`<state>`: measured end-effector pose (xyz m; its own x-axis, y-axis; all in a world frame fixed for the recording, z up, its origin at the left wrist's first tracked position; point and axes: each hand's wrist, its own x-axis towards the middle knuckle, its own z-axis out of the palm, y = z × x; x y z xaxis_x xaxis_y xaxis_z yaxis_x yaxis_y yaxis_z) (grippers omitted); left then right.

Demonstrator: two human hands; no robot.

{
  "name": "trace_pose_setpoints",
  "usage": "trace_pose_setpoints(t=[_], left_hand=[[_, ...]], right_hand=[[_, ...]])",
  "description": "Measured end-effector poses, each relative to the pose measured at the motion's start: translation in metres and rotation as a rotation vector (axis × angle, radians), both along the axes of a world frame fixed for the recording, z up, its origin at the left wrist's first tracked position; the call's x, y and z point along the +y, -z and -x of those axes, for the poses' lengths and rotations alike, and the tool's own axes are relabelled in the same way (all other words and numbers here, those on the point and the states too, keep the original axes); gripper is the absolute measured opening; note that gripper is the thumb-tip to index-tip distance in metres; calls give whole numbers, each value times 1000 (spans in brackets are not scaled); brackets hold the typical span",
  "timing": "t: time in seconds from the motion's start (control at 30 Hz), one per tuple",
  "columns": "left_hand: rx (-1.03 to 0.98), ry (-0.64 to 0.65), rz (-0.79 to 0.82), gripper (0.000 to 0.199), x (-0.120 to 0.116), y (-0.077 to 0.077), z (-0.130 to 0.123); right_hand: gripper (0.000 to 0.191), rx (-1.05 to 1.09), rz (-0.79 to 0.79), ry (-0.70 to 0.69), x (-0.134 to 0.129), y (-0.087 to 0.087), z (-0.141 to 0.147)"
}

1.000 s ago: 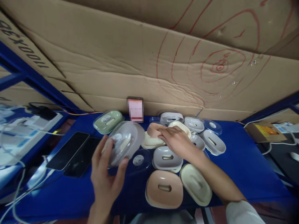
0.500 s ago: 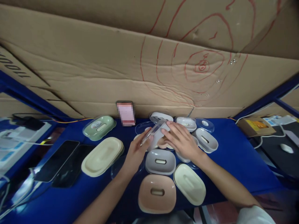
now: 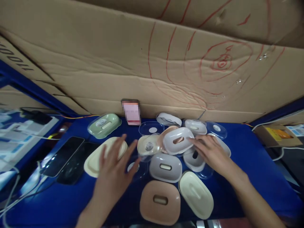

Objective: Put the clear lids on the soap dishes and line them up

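My right hand [image 3: 210, 150] pinches the right rim of a pale grey soap dish [image 3: 169, 142] with a long slot, tilted on top of a heap of others. Over the left side, my left hand [image 3: 114, 167] is spread with nothing in it, partly covering a cream oval tray [image 3: 91, 163]. A cream piece [image 3: 142, 145] and a clear cover with a round label lie left of the grey dish. Just below sits another grey dish [image 3: 155, 169], with a peach dish [image 3: 160, 210] nearer me. A cream dish part [image 3: 197, 194] lies to their right.
A green dish with a clear lid [image 3: 104, 125] is at the back left. A phone [image 3: 131, 112] leans on the cardboard wall [image 3: 99, 82]. Clear lids [image 3: 217, 128] lie at the back right. Two dark phone-like slabs [image 3: 64, 156] and cables are at left.
My hands have come apart. The clear lid has left my left hand, which moved left and spread open. The grey dish now lies on the heap under my right fingertips. The view shifted slightly.
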<state>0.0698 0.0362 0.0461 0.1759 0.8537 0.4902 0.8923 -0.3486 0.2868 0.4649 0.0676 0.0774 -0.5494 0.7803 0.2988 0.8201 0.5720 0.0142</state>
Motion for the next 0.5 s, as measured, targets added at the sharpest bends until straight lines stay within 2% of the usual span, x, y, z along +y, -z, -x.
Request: trace_pose_setpoints(t=[0.07,0.17,0.2,0.27,0.33,0.37,0.43,0.5], left_hand=[[50,-230,66,68,-10,3,35],[-67,-306,190,62,-17,11,77],[-134,-308,198,60,-16,14,85],[-247,-322,169,57,-11,18,94],[-309,-331,136,56,-1,19,95],[-330,-329,133,55,5,20,95],[-368,-312,148,54,15,21,94],[-403,-300,162,52,20,21,95]], right_hand=[[50,83,56,4,-5,-14,-2],[49,154,29,-27,-12,-33,25],[46,147,44,-97,-13,-37,42],[39,98,122,-334,-13,-37,89],[36,24,173,-574,-6,-28,145],[38,-8,167,-650,0,-21,174],[39,-65,113,-727,16,-2,227],[39,-86,28,-701,36,15,269]])
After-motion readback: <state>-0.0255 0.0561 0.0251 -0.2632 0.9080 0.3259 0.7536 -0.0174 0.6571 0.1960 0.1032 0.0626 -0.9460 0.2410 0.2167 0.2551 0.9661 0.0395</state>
